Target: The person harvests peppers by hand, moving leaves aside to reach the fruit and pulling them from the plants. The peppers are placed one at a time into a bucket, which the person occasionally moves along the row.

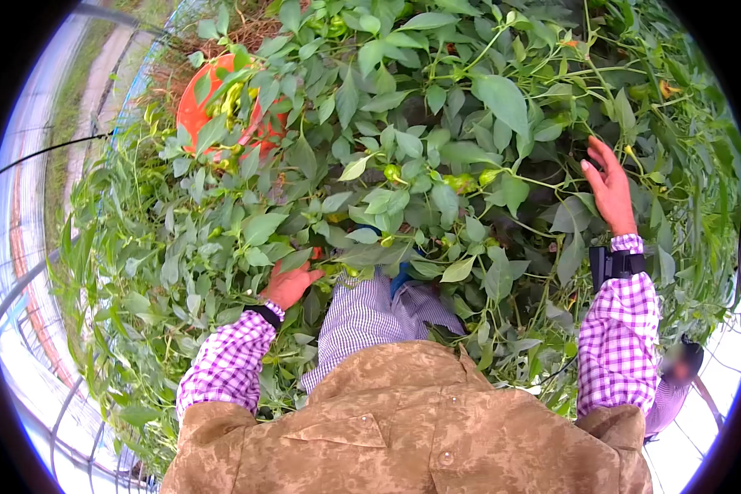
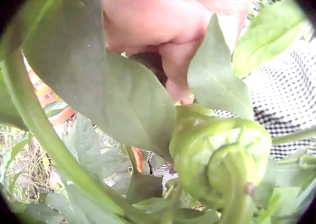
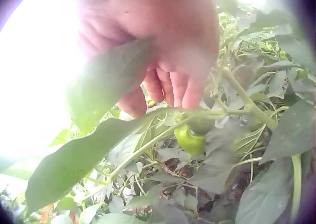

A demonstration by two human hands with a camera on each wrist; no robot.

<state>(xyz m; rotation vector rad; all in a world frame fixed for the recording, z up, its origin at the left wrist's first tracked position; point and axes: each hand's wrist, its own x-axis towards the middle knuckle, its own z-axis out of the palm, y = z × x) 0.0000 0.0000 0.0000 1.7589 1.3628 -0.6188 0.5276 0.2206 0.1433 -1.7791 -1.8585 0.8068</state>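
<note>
In the head view my left hand (image 1: 288, 284) reaches into the pepper plants, thumb and a fingertip apart, leaves covering the other fingers. A pale green pepper (image 2: 222, 155) hangs close to the left wrist camera, below that hand, with broad leaves (image 2: 133, 95) across the fingers. My right hand (image 1: 609, 191) is over the foliage at the right, its fingers loosely extended. The right wrist view has those fingers pointing down behind a stem, fingertips just above a small green pepper (image 3: 190, 140). A large leaf (image 3: 94, 145) hangs in front of the hand.
An orange-red bucket (image 1: 196, 103) with green peppers (image 1: 232, 100) stands among the plants at the upper left. More peppers (image 1: 461, 182) hang in the middle foliage. Checked trousers (image 1: 362, 309) are amid the leaves. Another person (image 1: 671, 387) is at the lower right.
</note>
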